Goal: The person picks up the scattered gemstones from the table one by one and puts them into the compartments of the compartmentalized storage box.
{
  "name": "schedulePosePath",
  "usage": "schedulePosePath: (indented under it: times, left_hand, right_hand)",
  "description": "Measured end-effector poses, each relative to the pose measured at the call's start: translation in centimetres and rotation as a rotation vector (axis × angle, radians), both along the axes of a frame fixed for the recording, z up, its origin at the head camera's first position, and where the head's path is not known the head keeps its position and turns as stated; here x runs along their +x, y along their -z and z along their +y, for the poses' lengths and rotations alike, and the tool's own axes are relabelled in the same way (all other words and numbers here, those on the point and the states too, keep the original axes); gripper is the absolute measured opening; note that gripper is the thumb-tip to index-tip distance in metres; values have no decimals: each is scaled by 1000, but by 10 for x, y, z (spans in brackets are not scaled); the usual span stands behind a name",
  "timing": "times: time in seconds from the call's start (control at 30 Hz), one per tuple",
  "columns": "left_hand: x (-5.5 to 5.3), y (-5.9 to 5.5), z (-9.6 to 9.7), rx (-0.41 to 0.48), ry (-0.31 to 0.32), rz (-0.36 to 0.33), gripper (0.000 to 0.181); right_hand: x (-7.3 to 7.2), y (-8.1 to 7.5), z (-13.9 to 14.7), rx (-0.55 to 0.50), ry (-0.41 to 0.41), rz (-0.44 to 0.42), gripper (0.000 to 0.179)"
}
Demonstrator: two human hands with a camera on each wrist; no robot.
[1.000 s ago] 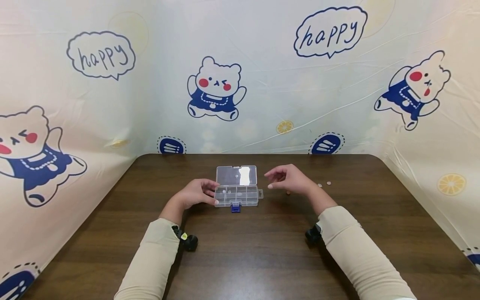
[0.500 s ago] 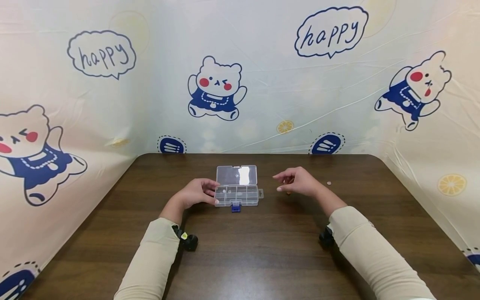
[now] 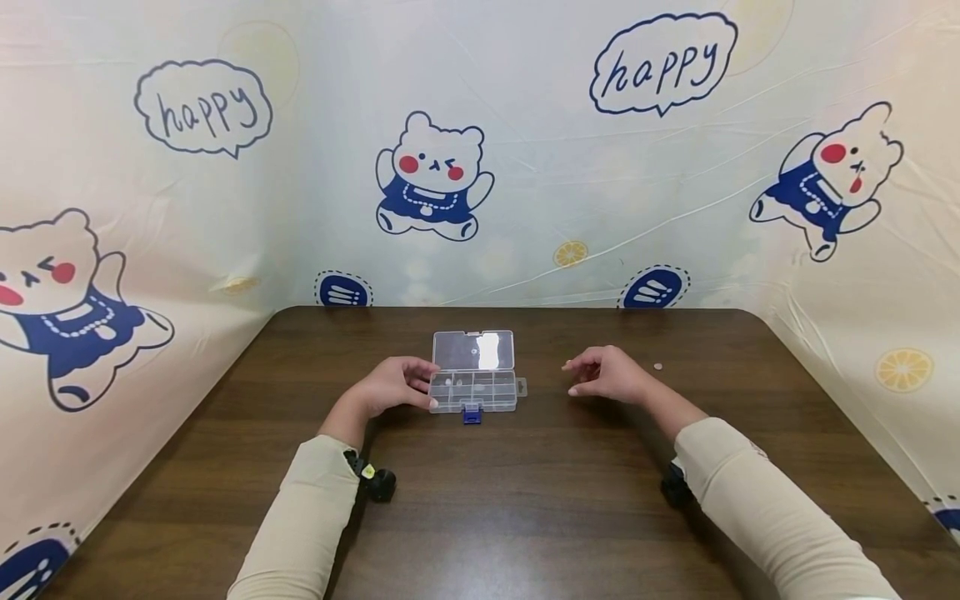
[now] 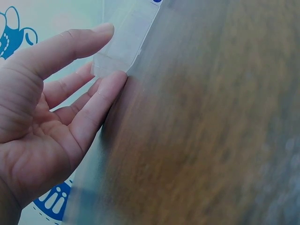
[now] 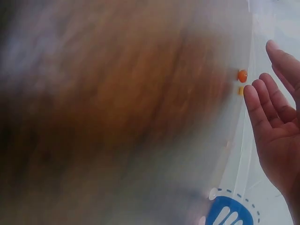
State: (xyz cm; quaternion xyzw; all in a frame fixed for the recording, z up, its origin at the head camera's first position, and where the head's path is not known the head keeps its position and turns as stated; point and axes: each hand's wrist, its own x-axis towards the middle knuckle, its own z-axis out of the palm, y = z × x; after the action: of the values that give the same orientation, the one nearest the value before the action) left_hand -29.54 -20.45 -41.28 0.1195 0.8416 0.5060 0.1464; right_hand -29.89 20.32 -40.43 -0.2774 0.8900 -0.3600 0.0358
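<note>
Right wrist view puts an orange bead (image 5: 242, 75) and a yellow bead (image 5: 241, 91) just ahead of the right hand (image 5: 277, 123), thumb and fingers wide, holding nothing visible. The left hand (image 3: 393, 386), farther from them, pinches the near end of the box (image 3: 497, 407), whose length runs away from it.

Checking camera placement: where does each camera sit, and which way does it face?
Head: head-worn, facing forward and down; left hand, right hand, sleeves, transparent compartment box.
Left wrist: wrist-worn, facing the left hand's grip on the box.
Right wrist: wrist-worn, facing the right hand and an orange piece.
Head and left wrist share left hand and box.
</note>
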Motion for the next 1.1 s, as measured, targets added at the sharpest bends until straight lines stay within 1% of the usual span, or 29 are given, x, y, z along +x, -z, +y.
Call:
schedulePosePath:
  times: [0.2, 0.4, 0.67, 0.77, 1.1]
  left_hand:
    - [1, -1, 1, -1, -9, -3, 63]
    - [2, -1, 0, -4, 0, 2, 64]
    - [2, -2, 0, -5, 3, -2, 64]
    - [2, -2, 0, -5, 3, 0, 64]
    - [0, 0, -1, -11, 2, -5, 64]
  right_hand:
    - [-1, 2, 5, -1, -21, -44, 34]
    - [-4, 1, 8, 23, -29, -97, 29]
    - [-12, 2, 8, 96, -70, -85, 23]
    - [-14, 2, 7, 118, -70, -85, 21]
    - [-15, 5, 4, 102, -61, -104, 12]
